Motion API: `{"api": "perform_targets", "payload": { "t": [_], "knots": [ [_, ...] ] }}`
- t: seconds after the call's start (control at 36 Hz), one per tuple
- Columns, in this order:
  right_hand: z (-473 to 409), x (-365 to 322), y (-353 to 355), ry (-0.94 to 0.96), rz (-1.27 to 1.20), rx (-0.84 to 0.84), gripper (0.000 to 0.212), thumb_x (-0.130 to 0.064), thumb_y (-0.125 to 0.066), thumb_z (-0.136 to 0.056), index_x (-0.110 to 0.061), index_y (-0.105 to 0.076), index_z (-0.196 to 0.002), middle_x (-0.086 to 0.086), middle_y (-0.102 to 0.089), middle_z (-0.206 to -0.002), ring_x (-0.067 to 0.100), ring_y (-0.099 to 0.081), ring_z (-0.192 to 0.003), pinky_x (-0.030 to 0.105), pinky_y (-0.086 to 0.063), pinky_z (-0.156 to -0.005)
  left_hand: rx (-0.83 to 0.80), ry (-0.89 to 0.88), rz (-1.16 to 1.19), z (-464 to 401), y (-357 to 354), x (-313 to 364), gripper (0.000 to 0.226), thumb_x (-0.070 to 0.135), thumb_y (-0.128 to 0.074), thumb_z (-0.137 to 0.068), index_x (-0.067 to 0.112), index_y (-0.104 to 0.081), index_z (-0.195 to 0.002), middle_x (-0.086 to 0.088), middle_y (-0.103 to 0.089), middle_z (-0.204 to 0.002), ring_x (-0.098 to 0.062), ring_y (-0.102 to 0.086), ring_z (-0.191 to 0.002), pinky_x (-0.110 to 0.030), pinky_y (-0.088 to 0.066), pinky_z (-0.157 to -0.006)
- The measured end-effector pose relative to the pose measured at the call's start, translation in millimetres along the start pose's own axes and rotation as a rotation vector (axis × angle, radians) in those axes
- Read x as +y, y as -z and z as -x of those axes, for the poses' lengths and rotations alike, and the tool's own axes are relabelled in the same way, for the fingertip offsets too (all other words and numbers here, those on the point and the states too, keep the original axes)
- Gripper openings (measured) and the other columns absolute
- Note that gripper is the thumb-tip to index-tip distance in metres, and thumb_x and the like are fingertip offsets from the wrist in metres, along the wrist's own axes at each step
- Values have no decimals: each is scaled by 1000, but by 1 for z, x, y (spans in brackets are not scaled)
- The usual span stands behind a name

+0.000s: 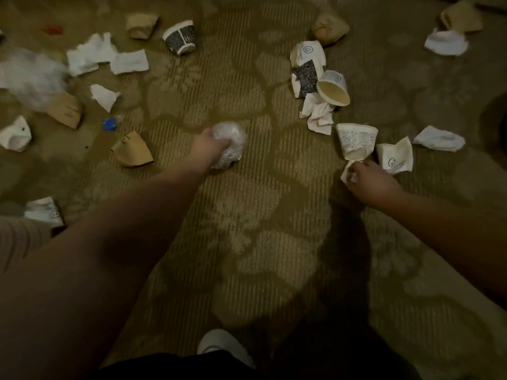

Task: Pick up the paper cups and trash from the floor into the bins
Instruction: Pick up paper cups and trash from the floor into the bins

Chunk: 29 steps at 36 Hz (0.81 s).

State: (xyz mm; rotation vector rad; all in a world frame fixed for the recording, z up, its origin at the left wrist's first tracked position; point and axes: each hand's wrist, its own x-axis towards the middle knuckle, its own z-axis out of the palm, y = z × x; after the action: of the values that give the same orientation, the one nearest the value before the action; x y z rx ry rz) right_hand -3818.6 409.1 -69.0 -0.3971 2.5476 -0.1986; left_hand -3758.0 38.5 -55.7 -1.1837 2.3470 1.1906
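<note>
Patterned carpet (247,242) lies littered with paper cups as the left hand (207,148) curls its fingers round a crumpled plastic wad (231,141); the right hand (370,182) pinches white crumpled paper (346,171), a flattened cup (355,142) just beyond its fingertips.

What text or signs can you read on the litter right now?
Smiley-face sign: flattened white cup.
Round mark, with print too blurred to read: white cup by the right hand.
Scribbled print, unreadable: cup.
Dark marks, unreadable: brown cup.
No words readable.
</note>
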Motion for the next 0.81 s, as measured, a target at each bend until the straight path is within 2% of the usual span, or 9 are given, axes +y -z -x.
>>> {"api": "perform_targets", "payload": {
  "t": [0.08, 0.22, 0.36, 0.5, 0.56, 0.61, 0.67, 0.75, 0.81],
  "knots": [
    [-3, 3, 2, -64, -98, -10, 37, -30, -60, -96, -15, -56, -130, 17, -51, -132, 36, -56, -113, 45, -51, -89, -30, 9, 58, -8, -11, -6, 89, 50, -76, -72, 12, -40, -144, -11, -50, -139, -29, -55, -122, -42, -47, -102],
    [-5, 11, 4, -122, -136, 18, 61, -23, -75, -85, -8, -49, -137, 18, -50, -139, 36, -51, -123, 40, -44, -96, 39, 62, 161, -8, -12, -9, 103, 34, -79, -80, 10, -11, -154, -15, -41, -148, -33, -47, -131, -42, -42, -106],
    [-8, 8, 5, -192, -85, -4, 73, -36, -78, -81, -16, -42, -142, 15, -54, -135, 36, -56, -118, 48, -50, -93, -52, 122, 192, -80, -24, -60, 119, 71, -87, -28, 21, -53, -131, -6, -63, -123, -29, -66, -108, -49, -58, -86],
    [-12, 2, 10, -259, 126, -34, 82, -57, -80, -72, -14, -48, -135, 13, -53, -131, 33, -52, -120, 51, -43, -99, -58, 134, 159, -101, -33, -69, 110, 74, -85, -14, 28, -66, -112, -1, -66, -112, -24, -67, -100, -43, -59, -79],
    [-12, 1, 12, -216, 169, -39, 71, -56, -77, -75, -15, -55, -129, 10, -58, -126, 30, -55, -116, 50, -44, -100, -82, 83, 134, -89, -29, -53, 100, 69, -88, -22, 28, -65, -111, -2, -67, -111, -22, -68, -97, -39, -60, -74],
    [-9, 0, 15, -151, 176, -80, 53, -50, -71, -81, -21, -61, -125, 5, -62, -121, 25, -58, -114, 51, -42, -104, -113, 19, 129, -59, -22, -24, 82, 50, -87, -46, 18, -61, -116, -5, -69, -106, -19, -71, -90, -31, -59, -65],
    [-2, -6, 26, -135, 161, -205, 42, -45, -65, -89, -23, -62, -124, 4, -63, -120, 22, -57, -112, 48, -42, -103, -148, -42, 87, -41, -19, -7, 73, 44, -79, -55, 12, -59, -118, -4, -70, -102, -19, -71, -90, -33, -59, -71],
    [11, -15, 54, -119, 128, -315, 34, -45, -65, -92, -21, -63, -115, 6, -63, -111, 21, -57, -98, 34, -48, -81, -240, -129, 6, -30, -17, 16, 73, 51, -75, -56, 17, -62, -118, 1, -71, -103, -17, -70, -93, -36, -57, -82],
    [23, -17, 77, -127, 98, -327, 35, -45, -67, -90, -20, -65, -115, 6, -64, -108, 20, -58, -96, 34, -48, -79, -306, -195, -20, -11, -12, 46, 53, 42, -77, -67, 17, -66, -113, 1, -73, -99, -16, -71, -92, -33, -55, -82]
  ]
}}
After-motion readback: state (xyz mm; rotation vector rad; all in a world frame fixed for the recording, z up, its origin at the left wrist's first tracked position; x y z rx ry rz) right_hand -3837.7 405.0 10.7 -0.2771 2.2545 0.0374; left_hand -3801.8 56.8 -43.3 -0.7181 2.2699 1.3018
